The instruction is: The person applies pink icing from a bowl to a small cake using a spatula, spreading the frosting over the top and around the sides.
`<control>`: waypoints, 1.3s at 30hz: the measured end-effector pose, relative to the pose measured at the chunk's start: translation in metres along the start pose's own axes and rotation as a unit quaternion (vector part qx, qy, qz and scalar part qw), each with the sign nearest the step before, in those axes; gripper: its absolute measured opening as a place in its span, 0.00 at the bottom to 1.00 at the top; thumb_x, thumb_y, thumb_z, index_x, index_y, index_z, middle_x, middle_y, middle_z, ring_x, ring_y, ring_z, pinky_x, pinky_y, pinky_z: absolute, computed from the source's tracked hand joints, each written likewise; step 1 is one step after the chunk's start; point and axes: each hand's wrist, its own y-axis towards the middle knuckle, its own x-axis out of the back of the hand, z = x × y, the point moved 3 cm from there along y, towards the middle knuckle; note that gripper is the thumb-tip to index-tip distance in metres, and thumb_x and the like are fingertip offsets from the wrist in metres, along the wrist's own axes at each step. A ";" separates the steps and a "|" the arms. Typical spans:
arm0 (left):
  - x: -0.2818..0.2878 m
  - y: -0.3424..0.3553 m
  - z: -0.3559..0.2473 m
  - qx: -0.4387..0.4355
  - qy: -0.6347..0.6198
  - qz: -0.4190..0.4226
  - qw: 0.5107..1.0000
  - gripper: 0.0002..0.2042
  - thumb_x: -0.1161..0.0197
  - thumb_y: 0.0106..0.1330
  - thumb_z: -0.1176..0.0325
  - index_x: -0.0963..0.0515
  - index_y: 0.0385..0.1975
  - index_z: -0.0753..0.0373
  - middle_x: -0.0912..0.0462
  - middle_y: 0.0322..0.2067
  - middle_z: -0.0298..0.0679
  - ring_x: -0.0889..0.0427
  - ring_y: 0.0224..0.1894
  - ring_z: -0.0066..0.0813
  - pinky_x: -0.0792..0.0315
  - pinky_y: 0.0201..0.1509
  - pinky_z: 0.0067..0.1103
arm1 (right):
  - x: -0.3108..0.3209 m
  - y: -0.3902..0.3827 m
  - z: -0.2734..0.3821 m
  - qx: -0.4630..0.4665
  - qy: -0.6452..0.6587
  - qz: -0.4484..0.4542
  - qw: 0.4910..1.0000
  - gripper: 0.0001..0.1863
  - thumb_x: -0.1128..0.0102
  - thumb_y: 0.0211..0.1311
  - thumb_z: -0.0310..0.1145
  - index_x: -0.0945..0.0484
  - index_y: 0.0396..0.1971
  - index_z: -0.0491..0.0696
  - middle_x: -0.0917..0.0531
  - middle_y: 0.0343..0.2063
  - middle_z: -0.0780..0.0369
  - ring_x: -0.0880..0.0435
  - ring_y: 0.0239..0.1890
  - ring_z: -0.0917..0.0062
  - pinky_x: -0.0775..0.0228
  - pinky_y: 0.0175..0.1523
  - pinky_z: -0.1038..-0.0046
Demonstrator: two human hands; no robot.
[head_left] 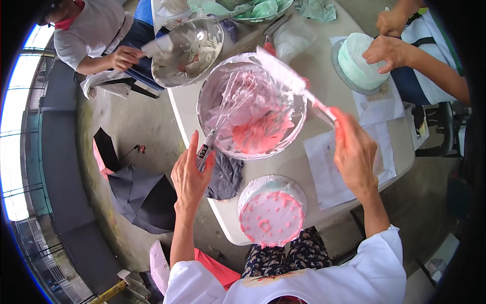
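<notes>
A metal mixing bowl holds pink and whitish frosting, with a deeper coral patch on the near side. My left hand grips the handle of a wire whisk, whose wires reach into the bowl. In my right hand is a spatula with a broad blade smeared in pale pink frosting, raised over the bowl's far right rim. Pink frosting stains my right fingers. Closest to me, a round cake with pale pink icing and coral dabs rests on a board at the table's edge.
A dark cloth lies beside the bowl, and paper sheets lie at right. Another metal bowl with cream stands far left, near a co-worker holding a scraper. Another person's hands touch a mint-green cake. Umbrellas stand on the floor.
</notes>
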 end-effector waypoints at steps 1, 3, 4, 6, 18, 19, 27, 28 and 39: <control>0.001 -0.002 -0.002 0.072 -0.003 0.043 0.996 0.26 0.37 0.55 0.67 0.33 0.56 0.59 0.24 0.25 0.40 0.24 0.28 0.36 0.30 0.33 0.27 | 0.006 0.001 0.002 0.011 -0.011 -0.045 0.999 0.19 0.51 0.53 0.17 0.29 0.45 0.47 0.23 0.29 0.58 0.22 0.29 0.64 0.32 0.30 0.66; 0.005 -0.008 0.002 0.040 -0.007 -0.004 0.999 0.27 0.37 0.55 0.64 0.34 0.57 0.60 0.25 0.31 0.43 0.25 0.35 0.38 0.31 0.39 0.28 | -0.005 -0.005 -0.006 0.020 -0.036 0.005 0.999 0.19 0.50 0.52 0.16 0.29 0.45 0.48 0.23 0.30 0.59 0.22 0.29 0.64 0.32 0.30 0.66; 0.015 -0.010 0.003 0.008 -0.006 -0.057 0.998 0.29 0.37 0.55 0.62 0.36 0.58 0.60 0.25 0.37 0.45 0.25 0.41 0.40 0.32 0.44 0.29 | -0.013 -0.009 -0.011 0.031 -0.055 0.049 0.997 0.20 0.50 0.51 0.16 0.29 0.45 0.48 0.23 0.30 0.60 0.21 0.29 0.65 0.32 0.30 0.66; 0.031 -0.024 0.008 0.054 -0.139 -0.132 0.980 0.27 0.43 0.60 0.59 0.37 0.57 0.65 0.33 0.51 0.47 0.32 0.53 0.38 0.37 0.54 0.31 | -0.016 -0.017 -0.019 0.020 -0.067 0.064 0.995 0.20 0.49 0.50 0.17 0.29 0.45 0.48 0.23 0.31 0.60 0.21 0.29 0.64 0.32 0.29 0.66; -0.081 -0.094 0.044 0.019 0.058 0.103 0.993 0.34 0.43 0.57 0.46 0.41 0.62 0.54 0.53 0.65 0.52 0.62 0.68 0.53 0.69 0.66 0.49 | 0.031 -0.090 0.002 -0.300 0.342 -0.048 0.889 0.13 0.55 0.66 0.28 0.26 0.46 0.42 0.29 0.24 0.69 0.34 0.26 0.87 0.41 0.30 0.84; -0.085 -0.095 0.043 0.023 0.052 0.101 0.993 0.34 0.43 0.57 0.46 0.41 0.62 0.54 0.53 0.65 0.52 0.62 0.68 0.53 0.69 0.66 0.49 | 0.034 -0.096 -0.001 -0.297 0.337 -0.045 0.892 0.13 0.55 0.66 0.28 0.26 0.46 0.42 0.29 0.24 0.69 0.34 0.26 0.87 0.41 0.30 0.84; -0.091 -0.105 0.036 0.090 0.037 0.022 0.995 0.32 0.40 0.55 0.46 0.37 0.61 0.47 0.54 0.66 0.50 0.63 0.69 0.52 0.67 0.65 0.52 | 0.040 -0.034 0.027 -0.019 -0.020 0.036 0.999 0.12 0.46 0.56 0.24 0.22 0.41 0.46 0.26 0.25 0.59 0.25 0.28 0.70 0.35 0.32 0.70; -0.091 -0.106 0.036 0.096 0.036 0.016 0.995 0.32 0.40 0.55 0.46 0.37 0.61 0.47 0.54 0.66 0.50 0.63 0.69 0.52 0.67 0.65 0.52 | 0.033 -0.022 0.027 0.040 -0.090 0.068 0.993 0.11 0.45 0.54 0.23 0.22 0.39 0.46 0.26 0.26 0.59 0.24 0.30 0.68 0.34 0.33 0.66; -0.090 -0.105 0.021 0.133 -0.003 -0.022 0.991 0.27 0.35 0.52 0.53 0.30 0.54 0.48 0.55 0.66 0.45 0.61 0.68 0.51 0.63 0.65 0.51 | -0.008 0.043 -0.011 0.214 -0.221 0.156 0.939 0.10 0.46 0.51 0.25 0.21 0.35 0.46 0.24 0.29 0.59 0.23 0.35 0.67 0.31 0.35 0.65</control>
